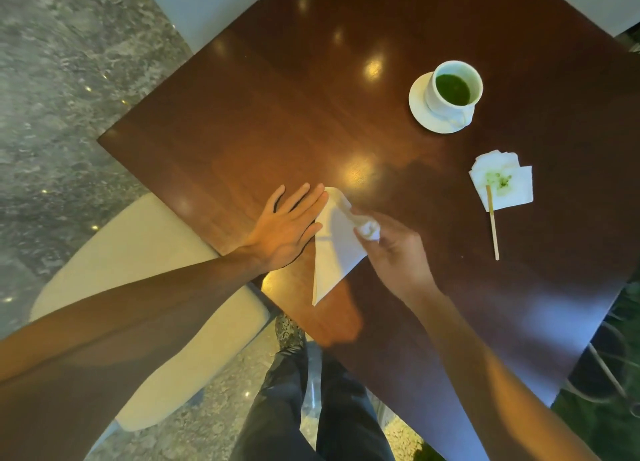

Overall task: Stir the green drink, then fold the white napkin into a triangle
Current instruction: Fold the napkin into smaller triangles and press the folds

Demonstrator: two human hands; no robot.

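From the head view we see the white napkin [334, 249] at the table's [242, 114] near edge, long axis toward us, our flat open left hand [285, 230] pinning its left side, our right hand [391, 249] pinching its bunched right corner.

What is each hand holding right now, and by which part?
The right hand pinches the white napkin by its bunched upper right corner. The left hand grips nothing, lying flat against its left edge.
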